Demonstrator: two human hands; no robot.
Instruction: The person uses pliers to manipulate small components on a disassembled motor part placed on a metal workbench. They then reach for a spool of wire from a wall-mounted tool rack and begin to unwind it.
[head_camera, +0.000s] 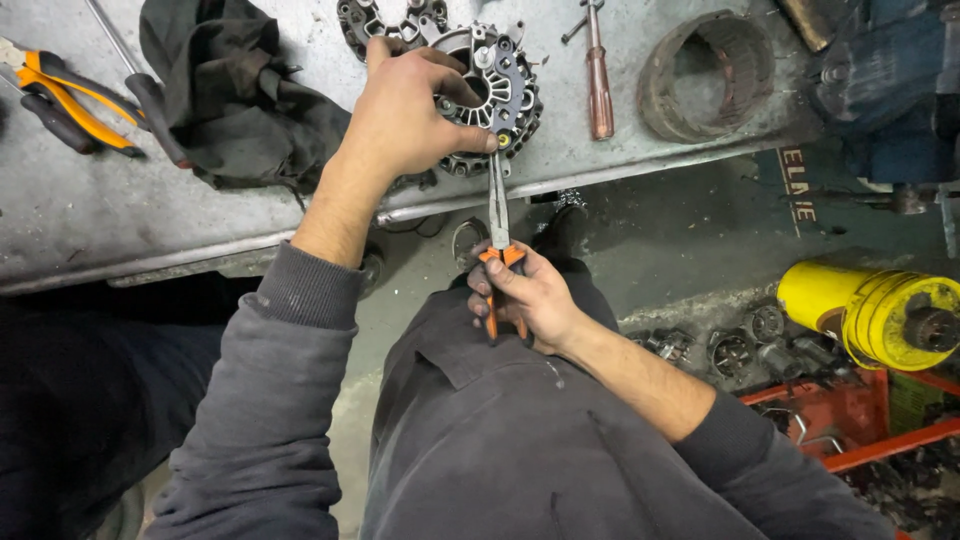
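Left hand (405, 110) clamped over alternator housing (495, 90) at counter (90, 210) edge. Right hand (525, 295) squeezing needle-nose pliers (498, 215), tips at housing's near rim. Best: brace housing firm, pull straight, no twisting.

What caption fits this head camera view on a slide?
Left hand steadies an alternator housing on a metal workbench while right hand applies orange-handled long-nose pliers to its edge.

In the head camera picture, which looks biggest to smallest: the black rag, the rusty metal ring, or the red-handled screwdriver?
1. black rag, largest.
2. rusty metal ring.
3. red-handled screwdriver, smallest and thinnest.
All three lie on the workbench at much the same distance, so the order looks sure.
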